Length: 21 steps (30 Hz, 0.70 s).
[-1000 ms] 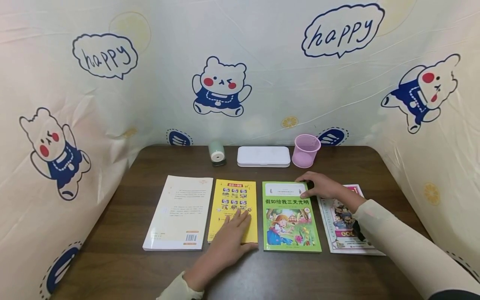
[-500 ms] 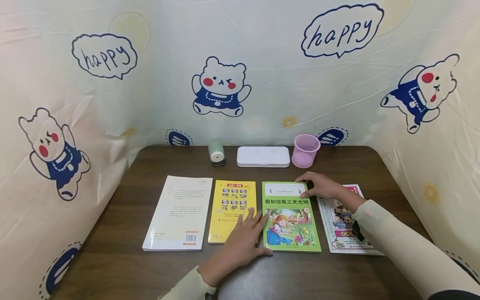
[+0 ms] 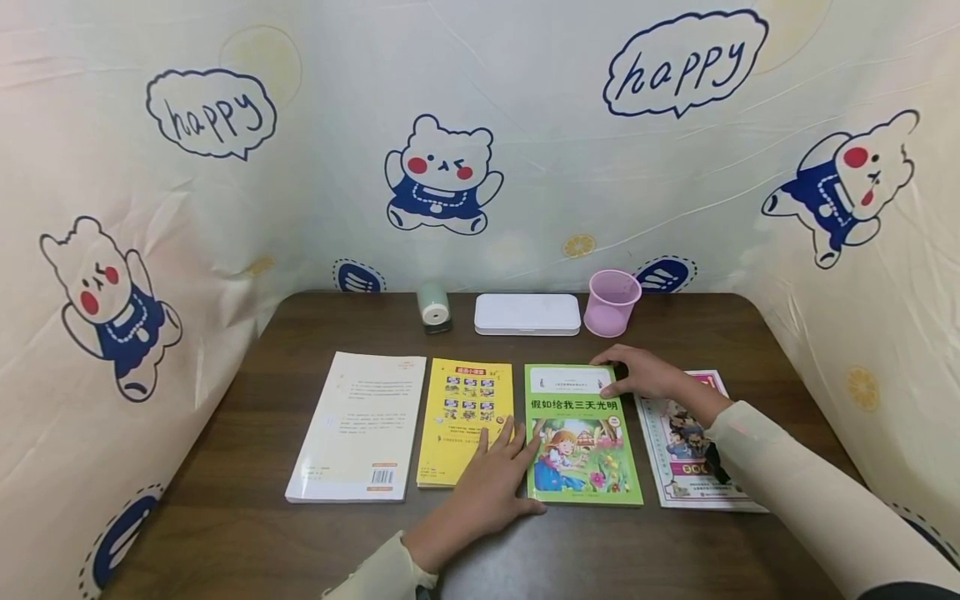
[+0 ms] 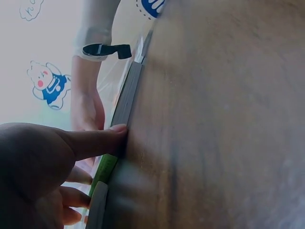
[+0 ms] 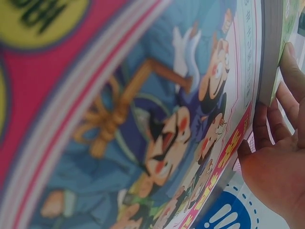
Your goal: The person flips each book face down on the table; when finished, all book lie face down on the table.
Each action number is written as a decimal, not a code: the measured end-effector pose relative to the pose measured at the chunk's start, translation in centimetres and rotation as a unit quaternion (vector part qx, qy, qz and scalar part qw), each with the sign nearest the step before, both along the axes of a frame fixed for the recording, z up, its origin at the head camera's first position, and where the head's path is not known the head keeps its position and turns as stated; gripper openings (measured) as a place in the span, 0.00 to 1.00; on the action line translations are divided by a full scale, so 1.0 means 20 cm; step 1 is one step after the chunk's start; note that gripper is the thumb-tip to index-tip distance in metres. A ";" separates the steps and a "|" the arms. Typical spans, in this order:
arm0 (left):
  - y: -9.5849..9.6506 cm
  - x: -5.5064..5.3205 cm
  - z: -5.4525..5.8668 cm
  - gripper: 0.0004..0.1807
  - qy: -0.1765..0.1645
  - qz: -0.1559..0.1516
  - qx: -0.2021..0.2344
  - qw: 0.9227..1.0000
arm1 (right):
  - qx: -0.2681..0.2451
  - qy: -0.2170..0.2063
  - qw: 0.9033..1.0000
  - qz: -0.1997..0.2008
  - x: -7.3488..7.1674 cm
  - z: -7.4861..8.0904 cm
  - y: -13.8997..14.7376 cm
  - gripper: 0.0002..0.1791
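A green-covered book [image 3: 573, 454] with a picture of a child in a garden lies flat on the table. My left hand [image 3: 487, 483] has its fingers spread at the book's left side, overlapping the lower right of a yellow book [image 3: 457, 454]. In the left wrist view its thumb [image 4: 102, 142] lies against the green book's near edge. My right hand [image 3: 641, 375] holds the green book's far right corner, thumb over the cover's margin and fingers at the far edge. Under the right forearm lies a comic-style book [image 5: 143, 114], partly hidden in the head view.
A thick white book [image 3: 363, 425] lies at the left of the row. Along the table's back edge stand a pale green cylindrical object [image 3: 432, 304], a white flat case [image 3: 527, 314] and a pink cup [image 3: 611, 304]. A printed cloth [image 3: 540, 167] surrounds the table [image 3: 247, 525].
My left hand has slid right from the yellow book's cover to the gap beside the green book. The right hand stays at the corner, and the books barely shift.
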<state>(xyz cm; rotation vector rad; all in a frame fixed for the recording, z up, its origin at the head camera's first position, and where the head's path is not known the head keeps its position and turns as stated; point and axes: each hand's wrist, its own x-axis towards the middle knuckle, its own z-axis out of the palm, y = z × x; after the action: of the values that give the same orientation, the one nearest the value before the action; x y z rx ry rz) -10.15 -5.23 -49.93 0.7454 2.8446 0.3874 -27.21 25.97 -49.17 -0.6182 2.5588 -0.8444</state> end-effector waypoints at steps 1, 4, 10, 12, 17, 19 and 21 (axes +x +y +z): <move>0.00 0.00 0.00 0.55 0.001 -0.001 0.001 1.000 | 0.000 0.000 1.000 0.000 0.00 0.00 0.00 0.31; 0.00 0.00 0.00 0.55 0.004 -0.002 0.006 1.000 | -0.001 -0.001 1.000 0.001 0.00 -0.01 0.00 0.31; -0.01 0.00 0.00 0.56 -0.006 0.002 0.035 0.999 | -0.004 0.003 1.000 0.003 0.00 -0.01 0.01 0.32; -0.01 -0.01 0.00 0.56 -0.010 0.003 0.045 0.999 | -0.006 0.004 1.000 0.004 0.00 -0.01 0.01 0.32; -0.02 -0.01 0.00 0.55 -0.022 0.009 0.073 0.997 | -0.009 0.003 1.000 0.001 0.01 -0.01 0.01 0.32; -0.02 -0.01 0.01 0.55 -0.030 0.012 0.087 0.996 | -0.008 0.002 1.000 0.000 0.01 -0.01 0.01 0.33; -0.02 -0.01 0.01 0.54 -0.036 0.015 0.097 0.995 | -0.006 0.003 1.000 0.002 0.00 -0.01 0.01 0.33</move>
<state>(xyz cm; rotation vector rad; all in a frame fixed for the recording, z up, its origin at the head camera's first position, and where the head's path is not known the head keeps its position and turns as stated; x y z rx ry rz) -10.26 -5.64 -49.70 0.7067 2.7802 0.6886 -27.11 26.11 -49.40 -0.6296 2.5595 -0.8599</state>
